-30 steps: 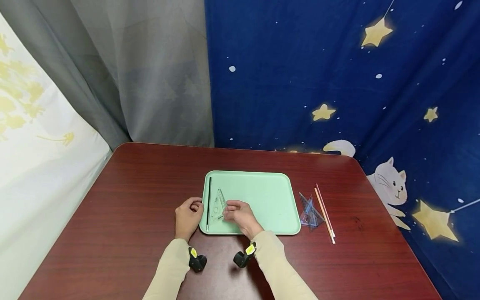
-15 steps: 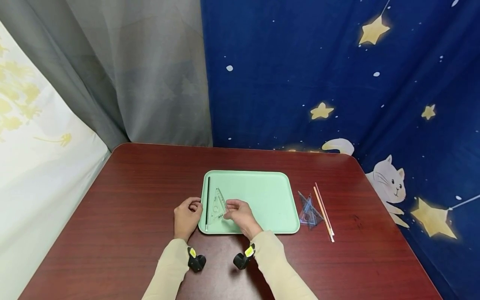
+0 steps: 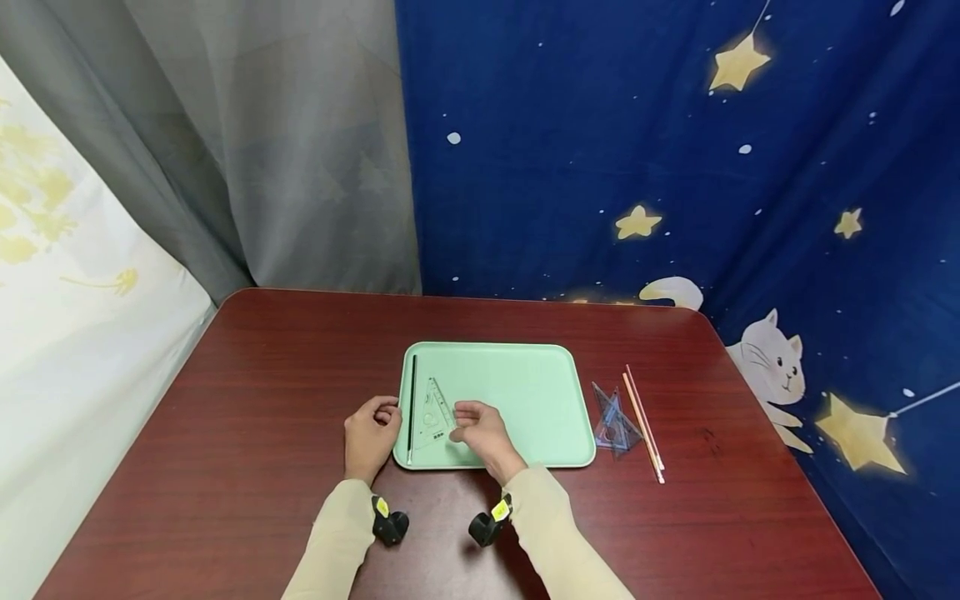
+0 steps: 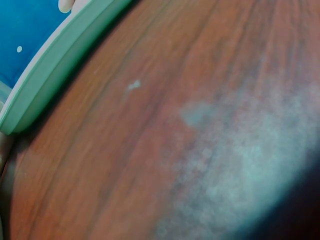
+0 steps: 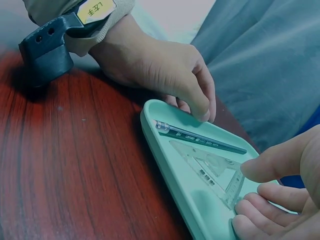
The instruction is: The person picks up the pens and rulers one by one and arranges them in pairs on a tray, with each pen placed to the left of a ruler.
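A pale green tray [image 3: 517,392] lies on the table. My left hand [image 3: 371,437] is at its left rim; in the right wrist view the thumb and a curled finger of the left hand [image 5: 165,70] pinch the rim. Along that side inside the tray lies a dark pencil [image 3: 412,408], eraser end toward me. Beside it a clear triangular set square [image 3: 432,421] lies flat. My right hand [image 3: 483,432] hovers at the set square's right edge, fingers relaxed and thumb apart from them. The left wrist view has only the tray's outer side [image 4: 60,65] and tabletop.
Right of the tray, bluish see-through set squares [image 3: 618,427] overlap in a pile on the dark red table [image 3: 285,358]. Two light-coloured pencils [image 3: 645,429] lie side by side beyond them. Curtains [image 3: 540,167] hang behind the table's far edge.
The clear set square has gone from tilted in my right fingers to lying flat on the tray, and those fingers have let go. My left hand stays at the rim.
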Demonstrator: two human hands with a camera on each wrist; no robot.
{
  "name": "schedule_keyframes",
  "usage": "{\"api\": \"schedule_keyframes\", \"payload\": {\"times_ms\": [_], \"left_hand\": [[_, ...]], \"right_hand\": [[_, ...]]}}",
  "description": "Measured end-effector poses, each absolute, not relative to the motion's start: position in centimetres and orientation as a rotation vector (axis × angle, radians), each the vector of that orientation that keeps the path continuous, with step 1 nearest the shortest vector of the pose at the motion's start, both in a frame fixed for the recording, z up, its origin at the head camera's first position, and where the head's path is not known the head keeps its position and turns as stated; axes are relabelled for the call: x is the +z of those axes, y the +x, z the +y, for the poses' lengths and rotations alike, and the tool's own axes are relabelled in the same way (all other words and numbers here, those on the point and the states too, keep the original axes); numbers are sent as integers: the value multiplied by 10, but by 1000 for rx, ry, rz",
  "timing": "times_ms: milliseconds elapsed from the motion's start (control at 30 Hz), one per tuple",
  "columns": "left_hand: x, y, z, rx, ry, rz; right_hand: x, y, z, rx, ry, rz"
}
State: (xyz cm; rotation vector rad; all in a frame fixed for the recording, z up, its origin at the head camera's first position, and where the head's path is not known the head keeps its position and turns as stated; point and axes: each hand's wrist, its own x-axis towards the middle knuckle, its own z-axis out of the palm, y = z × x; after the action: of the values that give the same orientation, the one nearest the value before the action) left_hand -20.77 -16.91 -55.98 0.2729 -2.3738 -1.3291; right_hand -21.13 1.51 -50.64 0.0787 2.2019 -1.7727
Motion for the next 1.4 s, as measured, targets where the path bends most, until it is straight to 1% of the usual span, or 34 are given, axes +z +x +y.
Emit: {"api": "schedule_keyframes", "payload": {"times_ms": [333, 867, 1100, 1400], "left_hand": [[-560, -208, -169, -1324, 257, -2354], [-562, -208, -169, -1302, 253, -2342], [-564, -208, -170, -1286, 246, -2343], [-563, -208, -170, -1288, 243, -2349]], "right_hand": [[-505, -203, 30, -1801, 52, 2191], [-501, -201, 58, -1831, 60, 2210], [-495, -198, 75, -1862, 98, 2197], [-498, -200, 99, -1871, 167, 2241]]}}
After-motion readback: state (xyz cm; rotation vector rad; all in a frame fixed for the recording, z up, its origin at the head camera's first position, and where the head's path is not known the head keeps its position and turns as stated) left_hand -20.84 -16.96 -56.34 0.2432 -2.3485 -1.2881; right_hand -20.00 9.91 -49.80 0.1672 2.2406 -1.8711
